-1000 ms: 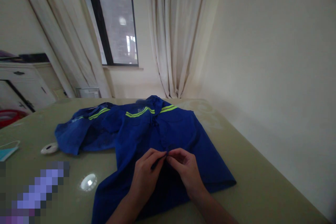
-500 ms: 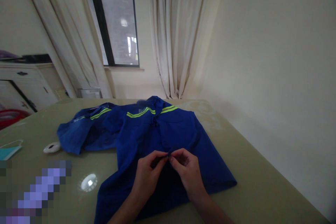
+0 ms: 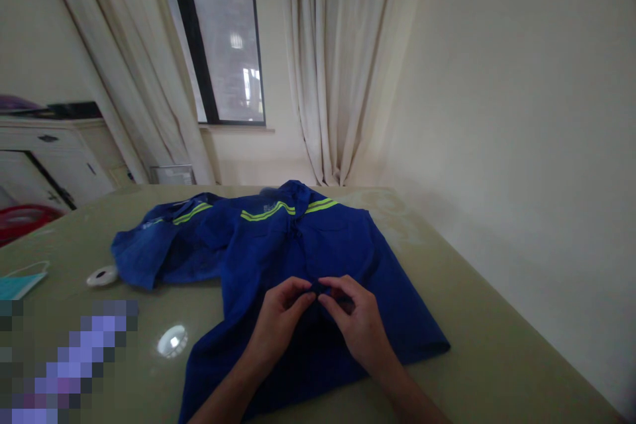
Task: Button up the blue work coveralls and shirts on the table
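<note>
The left hand and right hand nearly meet over the near half of the blue shirt, each pinching its front between thumb and fingertips. The shirt lies spread across the middle of the table, yellow stripes at its far end; a white oval object and light-blue mask lie to the left.
</note>
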### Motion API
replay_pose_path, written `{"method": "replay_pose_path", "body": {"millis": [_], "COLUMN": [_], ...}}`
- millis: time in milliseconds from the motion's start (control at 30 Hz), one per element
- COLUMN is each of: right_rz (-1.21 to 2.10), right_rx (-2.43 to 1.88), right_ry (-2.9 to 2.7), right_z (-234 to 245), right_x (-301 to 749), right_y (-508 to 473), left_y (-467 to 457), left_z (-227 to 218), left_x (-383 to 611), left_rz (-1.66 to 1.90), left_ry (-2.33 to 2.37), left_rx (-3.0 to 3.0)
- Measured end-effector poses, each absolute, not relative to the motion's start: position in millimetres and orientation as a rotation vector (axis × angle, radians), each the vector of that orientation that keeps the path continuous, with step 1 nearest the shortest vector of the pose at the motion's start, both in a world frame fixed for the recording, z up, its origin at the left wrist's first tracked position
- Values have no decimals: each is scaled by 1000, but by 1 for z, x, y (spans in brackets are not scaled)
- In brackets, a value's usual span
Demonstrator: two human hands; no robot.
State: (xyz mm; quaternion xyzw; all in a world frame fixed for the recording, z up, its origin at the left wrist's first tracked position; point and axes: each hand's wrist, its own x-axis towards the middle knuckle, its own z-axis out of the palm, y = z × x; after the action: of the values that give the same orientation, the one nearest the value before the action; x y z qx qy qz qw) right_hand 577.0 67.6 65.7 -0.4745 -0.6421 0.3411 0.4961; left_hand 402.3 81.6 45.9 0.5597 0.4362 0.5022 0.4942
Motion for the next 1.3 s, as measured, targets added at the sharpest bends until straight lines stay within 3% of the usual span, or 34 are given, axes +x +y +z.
{"method": "replay_pose_path", "body": {"millis": [433, 833, 1300], "right_rz": [696, 239, 323], "right_rx": [-1161, -1129, -1011], "right_ry": [-1670, -1955, -2012], "right_z": [63, 54, 55], "right_x": [579, 587, 589], "right_y": [68, 72, 77], "left_y": [80, 85, 79], "left_z": [49, 47, 56], "left_x": [406, 403, 405], "left_rz": [1208, 1133, 1277], "left_ry": [1012, 980, 1125], "left_rx": [1334, 1337, 1569]}}
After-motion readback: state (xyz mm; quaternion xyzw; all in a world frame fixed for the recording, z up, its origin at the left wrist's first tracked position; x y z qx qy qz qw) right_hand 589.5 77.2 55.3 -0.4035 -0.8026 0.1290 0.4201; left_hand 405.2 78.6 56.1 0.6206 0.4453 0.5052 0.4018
